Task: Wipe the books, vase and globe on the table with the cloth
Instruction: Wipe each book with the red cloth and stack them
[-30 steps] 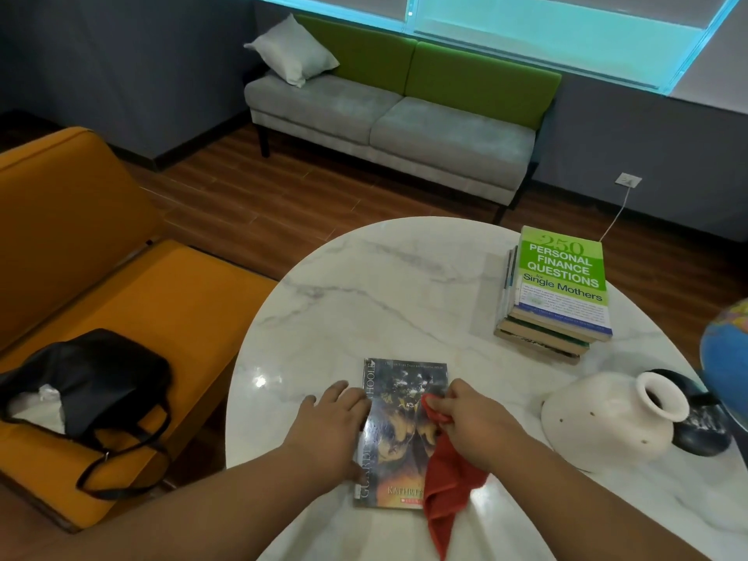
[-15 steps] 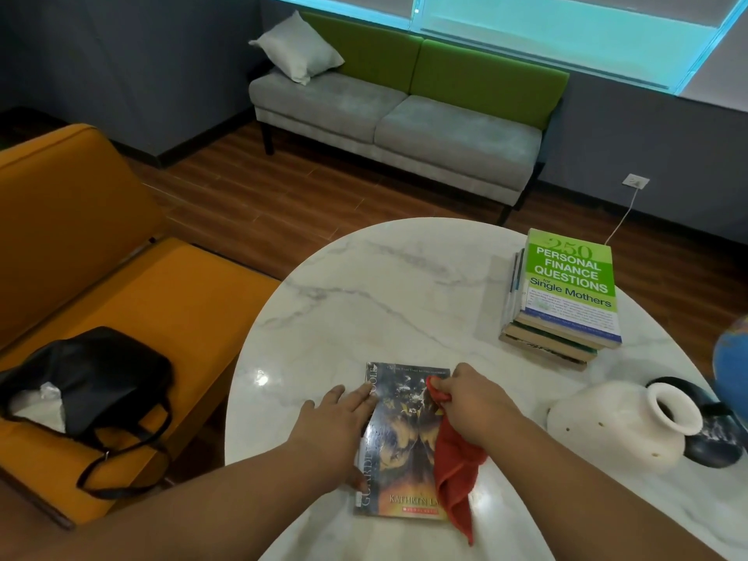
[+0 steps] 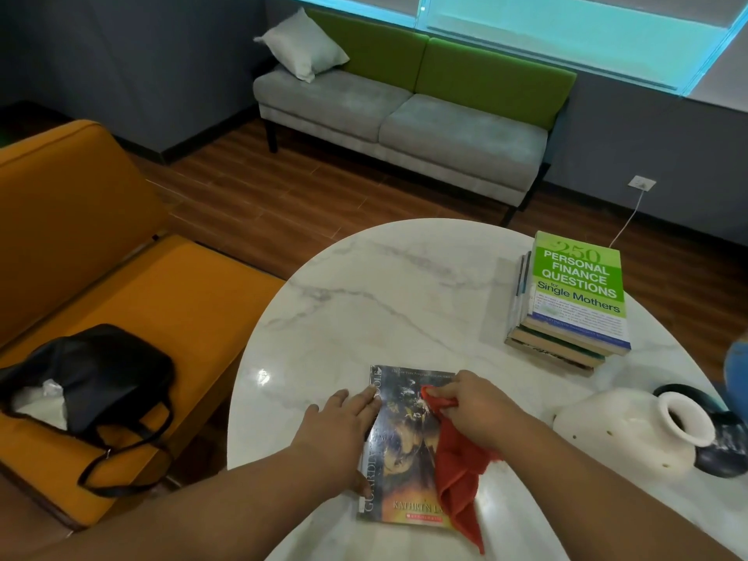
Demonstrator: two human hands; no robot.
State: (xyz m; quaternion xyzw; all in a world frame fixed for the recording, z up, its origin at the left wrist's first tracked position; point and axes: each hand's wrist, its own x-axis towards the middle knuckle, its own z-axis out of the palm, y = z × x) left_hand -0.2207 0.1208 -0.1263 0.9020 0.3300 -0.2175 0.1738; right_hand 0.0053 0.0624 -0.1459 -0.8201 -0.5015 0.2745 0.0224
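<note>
Living-room kind of spot: orange sofa [image 3: 101, 257] way off to the left of the hands with a black bag [image 3: 93, 378] sitting on it, and a grey-green couch [image 3: 404, 115] further back. Closer in is a round marble tabletop [image 3: 404, 301].

On it, the left hand [image 3: 340, 435] is laid flat with the fingers straight, pressing down on the spine edge of a dark paperback book [image 3: 404, 451], basically pinning it. That book lies face up between the two hands, near the tabletop's close edge.

Then the right hand [image 3: 473, 410] is bunched around a red cloth [image 3: 457, 479], pinching it against the upper part of the cover, while the rest of the cloth trails down the book's right side onto the tabletop.

Beyond and right of the right hand there's a stack [image 3: 574, 301] of more books, green one on top. Just right of that forearm a white vase [image 3: 631, 431] lies on its side, and a blue sliver of the globe [image 3: 736, 366] pokes in at the far right edge.

My read: pretty early. One book is getting its cover done, and the stack, vase and globe all look like they're waiting, though you can't tell clean from dusty here.
</note>
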